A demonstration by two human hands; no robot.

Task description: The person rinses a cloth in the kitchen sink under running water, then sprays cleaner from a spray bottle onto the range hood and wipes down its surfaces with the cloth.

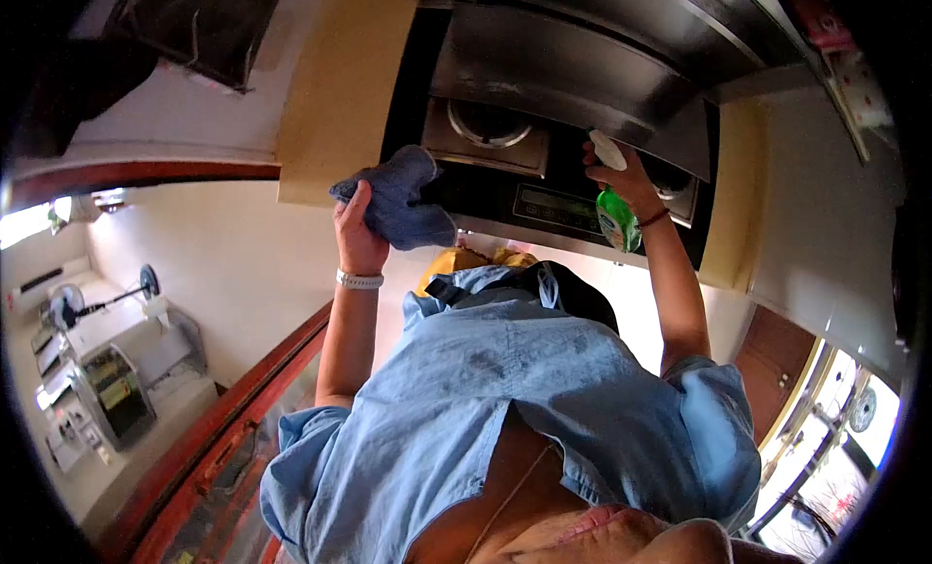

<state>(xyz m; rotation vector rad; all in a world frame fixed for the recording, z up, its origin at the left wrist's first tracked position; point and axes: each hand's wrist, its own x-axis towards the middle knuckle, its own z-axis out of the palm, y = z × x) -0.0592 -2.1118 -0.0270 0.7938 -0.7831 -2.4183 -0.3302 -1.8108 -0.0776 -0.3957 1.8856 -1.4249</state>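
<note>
My left hand point(360, 236) is closed round a bunched blue-grey cloth point(396, 197), the thumb lying over it. The cloth hangs in front of the left part of a black cooktop point(476, 190). A green spray bottle point(615, 220) with a white spray head point(608, 150) is in my right hand point(631, 183), whose fingers wrap its neck. It is held over the right part of the cooktop, its head pointing away from me. A round metal burner point(490, 123) shows on the left, and my right hand partly hides another burner point(674, 189).
A steel hood panel point(573, 74) slopes over the back of the cooktop. Cream panels point(340, 88) flank it. At left, beyond a red-brown frame point(233, 457), a room holds a fan point(148, 282). A bicycle point(825, 438) stands at lower right.
</note>
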